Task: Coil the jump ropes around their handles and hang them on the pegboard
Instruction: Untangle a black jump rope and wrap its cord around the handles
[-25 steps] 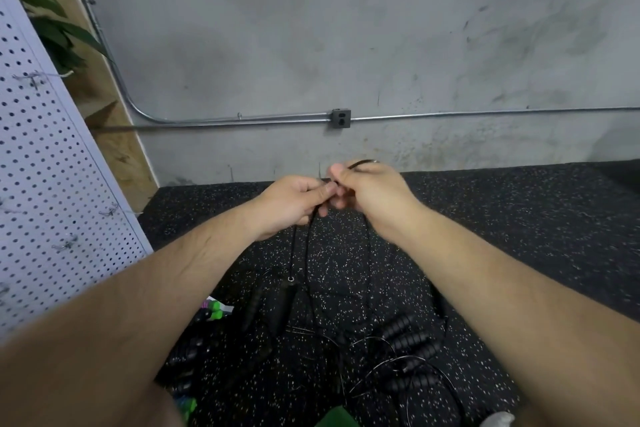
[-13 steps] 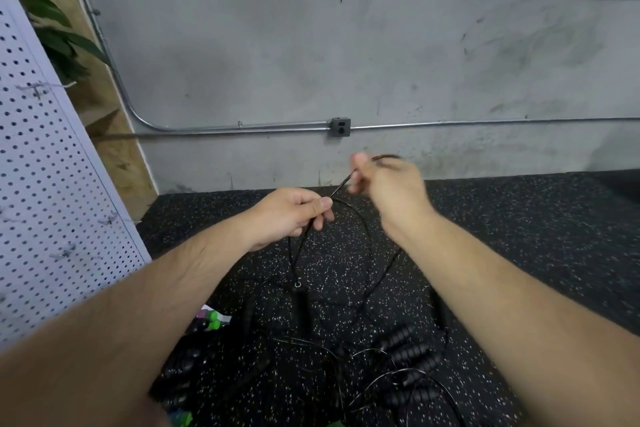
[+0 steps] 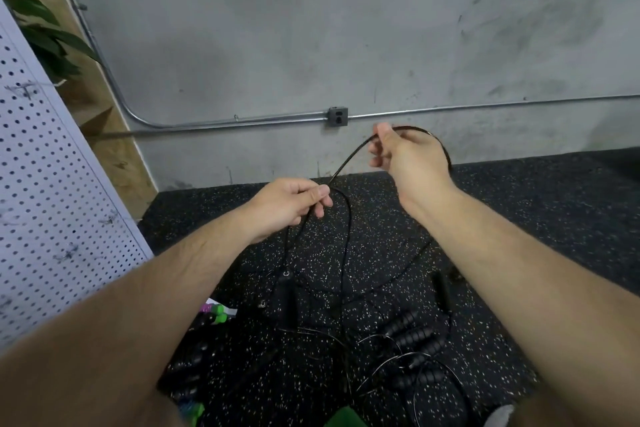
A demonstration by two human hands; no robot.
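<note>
Jump rope cord (image 3: 350, 160) runs taut between two raised hands, mid-scene. Left hand (image 3: 287, 206) pinches the near end; right hand (image 3: 410, 158) pinches it farther right. One black handle (image 3: 284, 298) hangs below the left hand.

Speckled rubber floor (image 3: 519, 218), matt concrete wall (image 3: 277, 28).

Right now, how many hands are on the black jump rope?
2. The left hand pinches the black jump rope at centre; the right hand pinches it higher, to the right.
</note>
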